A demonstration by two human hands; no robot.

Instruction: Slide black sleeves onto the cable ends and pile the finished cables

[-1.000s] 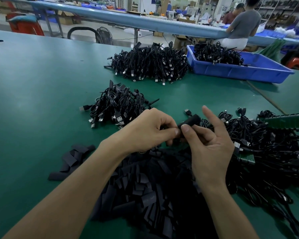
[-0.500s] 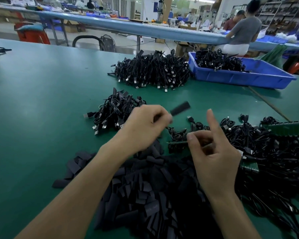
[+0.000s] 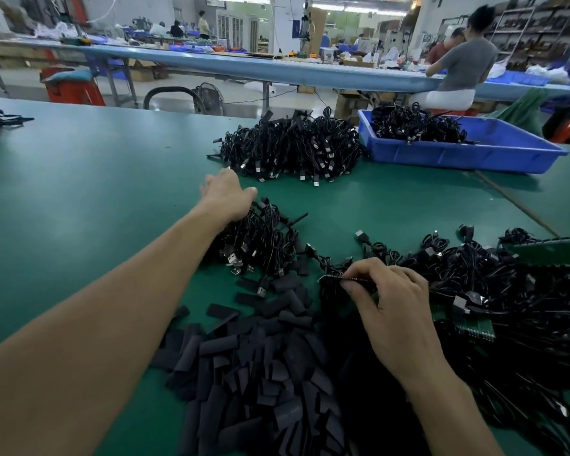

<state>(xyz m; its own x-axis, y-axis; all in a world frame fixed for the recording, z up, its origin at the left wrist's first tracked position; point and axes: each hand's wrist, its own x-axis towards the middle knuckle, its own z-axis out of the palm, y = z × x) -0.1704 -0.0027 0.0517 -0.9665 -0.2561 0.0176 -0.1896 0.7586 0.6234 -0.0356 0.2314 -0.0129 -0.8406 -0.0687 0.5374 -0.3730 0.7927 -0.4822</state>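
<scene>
My left hand [image 3: 227,195] reaches out over the small pile of finished cables [image 3: 260,240], its fingers loose and holding nothing. A sleeved cable end [image 3: 297,218] sticks out of that pile on the right. Just left of the tangled heap of black cables [image 3: 494,284], my right hand [image 3: 392,301] pinches a thin green strip at a cable's end [image 3: 334,277]. A heap of loose black sleeves [image 3: 260,373] lies in front of me, between my forearms.
A larger cable pile [image 3: 290,149] lies further back on the green table [image 3: 79,192]. A blue bin [image 3: 474,156] with more cables stands at the back right. A green toothed board [image 3: 553,251] lies at the right edge. People work at a far bench.
My left hand carried the sleeved cable away from my right hand to the small pile and let it go. My right hand dropped to the cable heap and pinched another cable end.
</scene>
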